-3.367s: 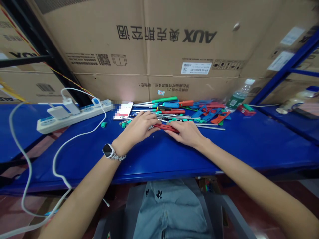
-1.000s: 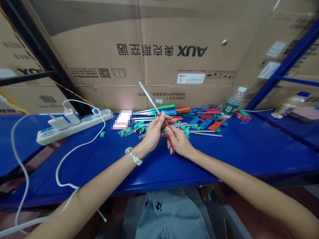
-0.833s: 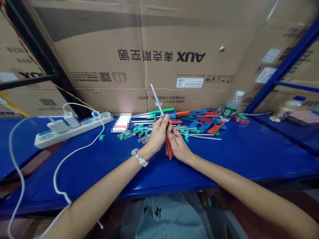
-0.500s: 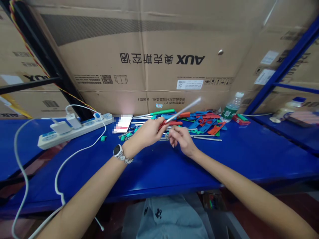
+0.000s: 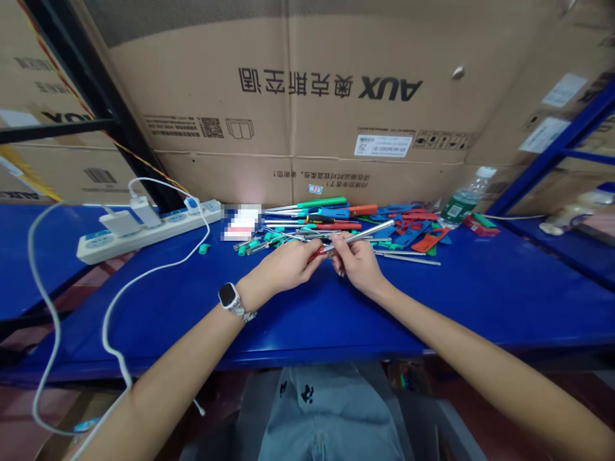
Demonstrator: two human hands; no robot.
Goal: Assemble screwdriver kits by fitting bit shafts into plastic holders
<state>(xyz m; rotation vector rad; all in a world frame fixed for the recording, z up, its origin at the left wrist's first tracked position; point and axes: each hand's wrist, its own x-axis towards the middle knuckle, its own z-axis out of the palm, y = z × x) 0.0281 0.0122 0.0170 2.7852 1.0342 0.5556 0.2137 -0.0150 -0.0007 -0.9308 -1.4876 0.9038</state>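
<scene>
A red-handled tool with a long silvery metal rod [image 5: 372, 230] is held in front of the pile, its rod slanting up to the right. My left hand [image 5: 287, 264] is closed around the red handle, most of which the fingers hide. Close beside it, my right hand [image 5: 359, 264] pinches the rod just past the handle. Behind both hands lies a heap of tools: a green-handled one [image 5: 321, 202], a red handle [image 5: 339, 226], thin metal rods [image 5: 408, 256], and several blue and red plastic pieces [image 5: 406, 232]. What tip the rod has is too small to tell.
On the blue table [image 5: 298, 326], a white power strip [image 5: 139, 240] with plugs and trailing cables lies left. A white card [image 5: 245, 221] is near it. A water bottle [image 5: 464, 202] and a small red box [image 5: 480, 225] stand right, before a large cardboard box [image 5: 321, 128].
My right hand has come up onto the rod and now grips it. The rod has tilted lower, toward the right. The view has shifted slightly downward.
</scene>
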